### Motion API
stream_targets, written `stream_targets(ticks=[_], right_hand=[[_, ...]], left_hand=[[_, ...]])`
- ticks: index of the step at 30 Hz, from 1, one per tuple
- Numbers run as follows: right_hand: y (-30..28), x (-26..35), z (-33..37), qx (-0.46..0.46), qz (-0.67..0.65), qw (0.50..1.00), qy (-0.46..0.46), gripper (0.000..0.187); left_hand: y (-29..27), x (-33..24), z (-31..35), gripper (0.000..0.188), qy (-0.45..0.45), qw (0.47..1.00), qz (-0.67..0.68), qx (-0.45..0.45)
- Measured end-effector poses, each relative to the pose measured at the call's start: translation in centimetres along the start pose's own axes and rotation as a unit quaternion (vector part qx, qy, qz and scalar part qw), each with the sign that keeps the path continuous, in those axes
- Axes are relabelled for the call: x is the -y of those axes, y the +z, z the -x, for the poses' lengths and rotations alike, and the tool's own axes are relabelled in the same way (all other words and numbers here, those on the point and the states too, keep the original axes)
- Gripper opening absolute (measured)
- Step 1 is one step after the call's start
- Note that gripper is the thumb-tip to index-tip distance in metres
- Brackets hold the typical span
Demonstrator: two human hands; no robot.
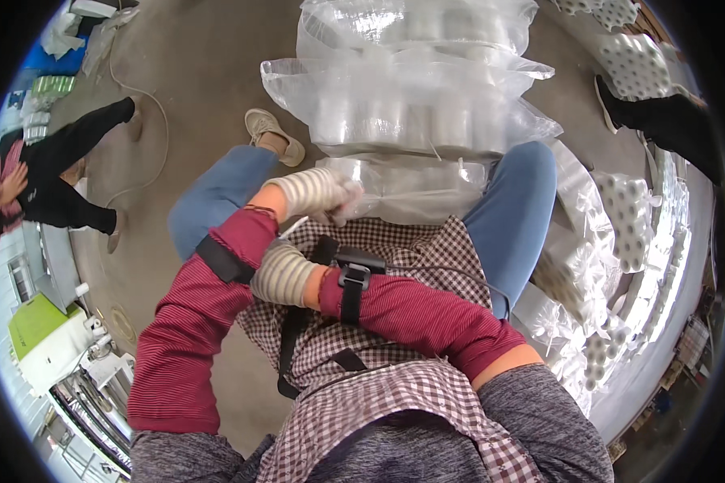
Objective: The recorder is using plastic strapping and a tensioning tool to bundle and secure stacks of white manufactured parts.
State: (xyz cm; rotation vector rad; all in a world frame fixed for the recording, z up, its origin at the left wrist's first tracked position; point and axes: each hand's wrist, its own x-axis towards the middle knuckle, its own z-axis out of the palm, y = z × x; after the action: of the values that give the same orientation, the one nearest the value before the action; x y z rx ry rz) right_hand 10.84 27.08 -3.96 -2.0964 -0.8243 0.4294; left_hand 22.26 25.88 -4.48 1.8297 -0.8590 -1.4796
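Observation:
My left hand (pixel 314 193), in a cream-and-grey striped glove, is at the left end of a clear plastic bag (pixel 423 189) with pale rounded contents. Its fingers are closed on the bag's loose end, slightly blurred. Crossing below the left wrist, my right hand (pixel 283 274) wears a matching glove and lies close to my lap. Its fingers are mostly hidden by the left forearm. Just above it a thin white strip (pixel 295 228) sticks out; I cannot tell whether the right hand holds it. The bag lies across the front of my lap, between my knees.
More filled clear bags (pixel 395 105) are stacked beyond. Plastic-wrapped packs (pixel 632 217) stand along the right. A person's dark-clothed leg (pixel 660 121) shows at right, another person (pixel 56 177) at left. A cable (pixel 165 133) runs over the floor. A white-and-green machine (pixel 48 342) stands at lower left.

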Motion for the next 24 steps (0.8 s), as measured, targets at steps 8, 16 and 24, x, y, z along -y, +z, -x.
stream_targets(ticks=[8,16,24], right_hand=[[-13.5,-2.3,6.5,-0.084,-0.452,0.874,0.157,0.032],[-11.0,-10.2,0.0,-0.011,-0.073,0.975,0.211,0.04],[-11.0,-10.4,2.1,-0.089,-0.418,0.896,0.119,0.049]], left_hand=[[3.5,-0.9,2.0,0.027,0.048,0.879,-0.455,-0.132],[4.7,-2.3,0.3,0.038,-0.211,0.927,-0.28,-0.13],[6.9,2.4,-0.7,0.032,-0.141,0.905,-0.343,-0.211]])
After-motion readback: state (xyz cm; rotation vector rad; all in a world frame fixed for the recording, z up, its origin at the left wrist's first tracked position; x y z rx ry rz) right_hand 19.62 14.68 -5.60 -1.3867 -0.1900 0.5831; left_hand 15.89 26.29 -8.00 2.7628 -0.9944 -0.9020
